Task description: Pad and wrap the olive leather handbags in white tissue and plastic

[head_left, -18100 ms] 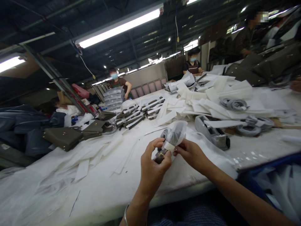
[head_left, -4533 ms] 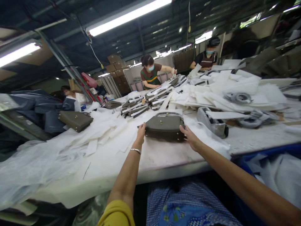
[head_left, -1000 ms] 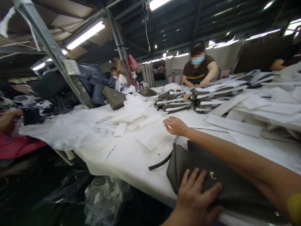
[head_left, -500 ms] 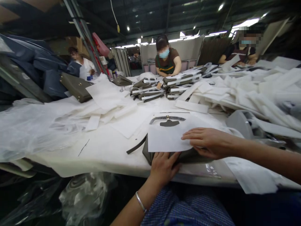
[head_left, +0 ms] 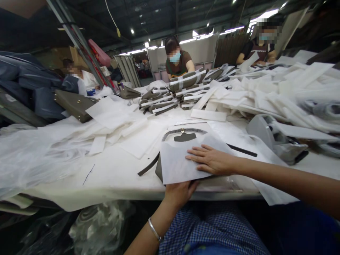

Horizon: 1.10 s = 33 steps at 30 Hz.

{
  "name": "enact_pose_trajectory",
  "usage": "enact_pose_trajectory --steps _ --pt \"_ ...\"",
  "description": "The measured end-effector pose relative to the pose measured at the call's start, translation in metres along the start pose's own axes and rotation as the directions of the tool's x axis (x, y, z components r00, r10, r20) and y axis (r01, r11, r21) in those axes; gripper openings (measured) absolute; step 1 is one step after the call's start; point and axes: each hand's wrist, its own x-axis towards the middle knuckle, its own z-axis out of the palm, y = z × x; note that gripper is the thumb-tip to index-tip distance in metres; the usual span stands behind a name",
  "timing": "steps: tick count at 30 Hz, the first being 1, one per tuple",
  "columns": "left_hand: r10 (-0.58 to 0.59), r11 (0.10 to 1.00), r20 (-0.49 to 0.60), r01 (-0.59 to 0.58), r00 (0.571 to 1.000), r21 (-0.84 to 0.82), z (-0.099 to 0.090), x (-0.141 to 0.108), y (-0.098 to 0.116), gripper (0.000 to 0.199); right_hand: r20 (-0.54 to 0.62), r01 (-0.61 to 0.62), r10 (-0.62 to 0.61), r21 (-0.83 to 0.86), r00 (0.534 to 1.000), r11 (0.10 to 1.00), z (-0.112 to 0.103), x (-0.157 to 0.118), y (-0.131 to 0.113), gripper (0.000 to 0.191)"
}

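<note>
A dark olive handbag (head_left: 158, 169) lies at the table's front edge, mostly covered by a white sheet (head_left: 174, 159). Its flap (head_left: 185, 137), gold clasp (head_left: 182, 130) and curved handle (head_left: 170, 133) show beyond the sheet. My right hand (head_left: 207, 159) rests on top of the sheet, fingers stretched out and open. At the near edge my left hand (head_left: 178, 193) reaches under the sheet against the bag. Its fingertips are hidden, but the thumb is spread and the hand looks flat and open. Dark straps stick out left (head_left: 148, 165) and right (head_left: 241, 150).
A grey tape dispenser (head_left: 276, 140) stands right of the bag. Wrapped bags (head_left: 159, 101) are stacked behind, with heaped white sheets (head_left: 265, 95) to the right. Loose sheets and plastic (head_left: 39, 152) cover the left. Co-workers (head_left: 177, 60) stand across the table.
The white sheet has come nearer, over the bag's front and my left fingers. My right hand has moved left and flattened on it. The view has shifted slightly right.
</note>
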Motion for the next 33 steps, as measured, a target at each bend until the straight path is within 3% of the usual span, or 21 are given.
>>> enact_pose_trajectory --steps 4,10,13,16,18,20,22,25,27,29,33 --pt "-0.008 1.000 0.045 0.009 0.999 -0.018 -0.002 0.003 0.001 0.037 -0.009 -0.029 0.029 0.046 1.000 0.999 0.016 -0.004 0.010 0.058" --pt "-0.001 1.000 0.167 0.001 0.986 -0.004 -0.014 0.008 0.001 0.036 -0.062 -0.044 0.048 0.063 0.997 0.997 0.022 -0.001 0.017 0.059" --pt "0.005 1.000 0.218 -0.005 0.976 -0.003 -0.042 0.009 0.011 0.035 -0.063 -0.056 0.059 0.051 0.996 0.997 0.023 -0.002 0.015 0.060" --pt "-0.008 0.993 0.236 0.036 0.972 -0.115 -0.080 0.026 0.027 0.015 -0.091 -0.046 0.050 0.044 0.995 0.998 0.027 -0.003 0.015 0.060" --pt "-0.006 0.980 0.253 0.057 0.967 -0.193 -0.093 0.048 0.030 0.027 -0.113 -0.038 0.043 0.050 0.993 0.998 0.030 -0.003 0.017 0.060" --pt "0.037 0.972 0.237 0.020 0.971 -0.233 -0.087 0.071 0.023 0.022 -0.128 -0.030 0.038 0.064 0.991 0.997 0.033 -0.003 0.019 0.059" --pt "0.099 0.974 0.229 -0.047 0.968 -0.222 -0.065 0.086 0.005 0.027 -0.138 -0.026 0.038 0.083 0.990 0.996 0.035 -0.003 0.020 0.060" --pt "0.037 0.986 0.297 0.015 0.954 -0.168 -0.022 0.085 -0.023 0.043 -0.167 -0.045 0.068 0.137 0.984 0.989 0.033 -0.006 0.018 0.063" --pt "-0.007 0.980 0.300 0.067 0.954 -0.189 -0.003 0.075 -0.035 0.047 -0.196 -0.059 0.096 0.184 0.976 0.981 0.031 -0.008 0.017 0.063" --pt "-0.030 0.967 0.291 0.101 0.956 -0.232 0.004 0.066 -0.038 0.049 -0.223 -0.059 0.108 0.217 0.969 0.974 0.028 -0.011 0.015 0.058" --pt "-0.071 0.940 0.332 0.174 0.941 -0.293 -0.002 0.064 -0.035 0.050 -0.228 -0.028 0.082 0.229 0.970 0.973 0.024 -0.013 0.014 0.044"
